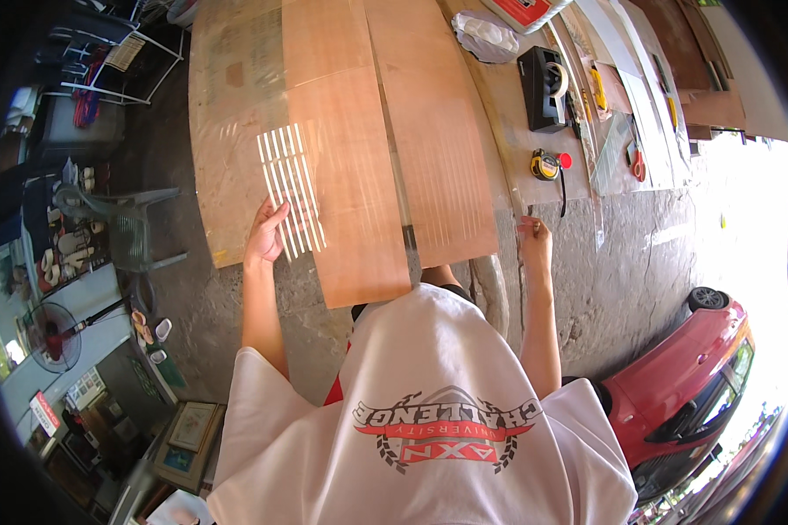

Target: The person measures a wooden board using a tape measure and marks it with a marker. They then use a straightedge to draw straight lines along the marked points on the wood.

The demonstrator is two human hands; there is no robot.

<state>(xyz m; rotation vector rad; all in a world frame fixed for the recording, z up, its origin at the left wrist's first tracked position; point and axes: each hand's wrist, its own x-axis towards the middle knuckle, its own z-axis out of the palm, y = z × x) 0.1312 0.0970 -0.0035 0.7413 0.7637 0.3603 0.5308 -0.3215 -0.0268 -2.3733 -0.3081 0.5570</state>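
My left hand (268, 231) pinches the lower left edge of a see-through sheet with white stripes (291, 175), thumb on top. The sheet is held up over the left part of a table covered with brown boards. At the table's right front edge, my right hand (535, 231) is closed with its fingertips together; whatever is between them is too small or clear to make out. Under the sheet lies a long brown board (350, 201), and a second brown board (433, 131) lies to its right with a narrow gap between.
Right of the boards are a black tape dispenser (538, 96), a tape measure (545, 164), a yellow cutter (598, 88), red-handled scissors (638, 166) and a plastic bag (485, 38). A chair (131, 232) and a fan (54, 336) stand left; a red car (674, 376) is parked right.
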